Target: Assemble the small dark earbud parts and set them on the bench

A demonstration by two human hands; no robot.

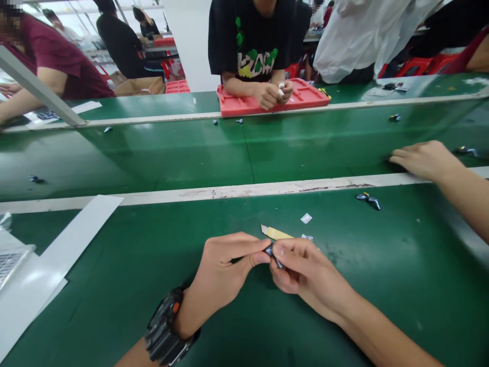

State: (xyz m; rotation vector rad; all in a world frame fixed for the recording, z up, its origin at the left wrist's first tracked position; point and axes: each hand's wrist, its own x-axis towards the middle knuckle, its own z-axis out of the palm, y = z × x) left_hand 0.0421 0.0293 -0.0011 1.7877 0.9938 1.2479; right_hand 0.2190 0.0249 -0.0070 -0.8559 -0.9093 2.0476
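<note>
- The left hand (225, 265) and the right hand (305, 272) meet above the green desk (153, 265), close to the person's body. Between them sits a small dark part (272, 253).
- Both grips are closed on this part: the left thumb and forefinger pinch one end, and the right fingertips pinch the other end. The part is in the air, not resting on the desk.
- The part looks very small, dark and a little shiny. I judge it to be light and stiff, probably hard plastic or metal, so weight is no problem, but it can slip or drop easily from the fingers.
- The best place to hold it seems to be at its two ends, with the fingertips only, because most of it is hidden under the fingers and a wider hold has no room.
- Just behind the hands lies a yellowish strip (275, 233) on the desk, and near it two small white squares (306, 218). These look thin and light, like paper or a sticker.
- A similar dark piece (369, 199) lies further right, near the white rail (229, 192).
- Another person's hand (424, 159) rests on the belt beyond the rail, well apart from the work.
- A black watch (168, 329) is on the left wrist.
</note>
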